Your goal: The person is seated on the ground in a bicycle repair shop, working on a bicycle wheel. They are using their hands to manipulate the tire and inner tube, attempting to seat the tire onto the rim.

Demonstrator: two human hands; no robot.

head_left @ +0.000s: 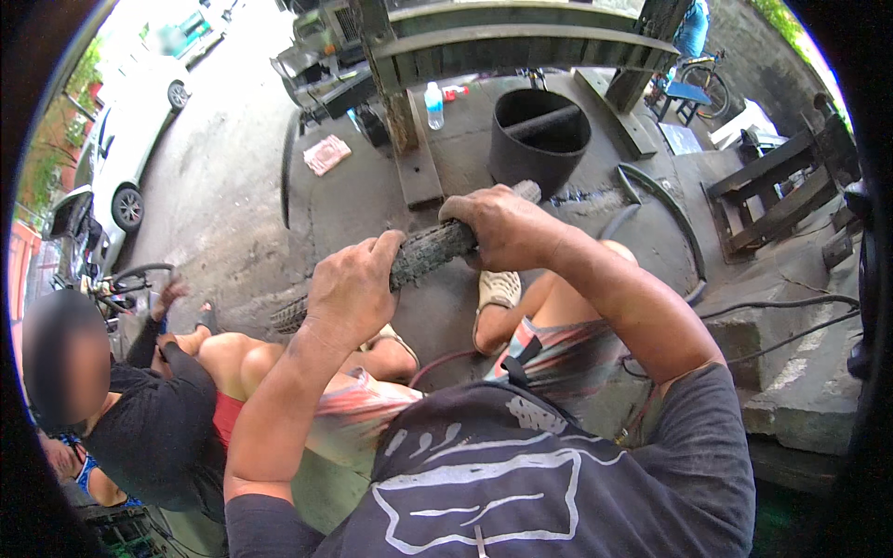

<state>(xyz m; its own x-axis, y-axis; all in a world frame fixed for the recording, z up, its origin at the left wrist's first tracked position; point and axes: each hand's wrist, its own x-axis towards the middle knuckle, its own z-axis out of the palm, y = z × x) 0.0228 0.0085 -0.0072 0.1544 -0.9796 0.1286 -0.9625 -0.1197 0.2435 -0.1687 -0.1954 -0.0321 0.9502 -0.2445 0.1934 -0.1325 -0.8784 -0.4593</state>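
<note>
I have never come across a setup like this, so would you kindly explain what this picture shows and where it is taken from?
There is no robot here, only a person using two bare hands. The picture comes from a wide fisheye camera worn on the head, looking down, so straight edges bend near the rim.

The left hand and right hand both grip a dark, knobbly tyre, held above the ground in front of the person.

On the ground beyond stand a clear bottle and a dark round tub with a bar across its mouth. Another person in a black top is at the left.
</note>
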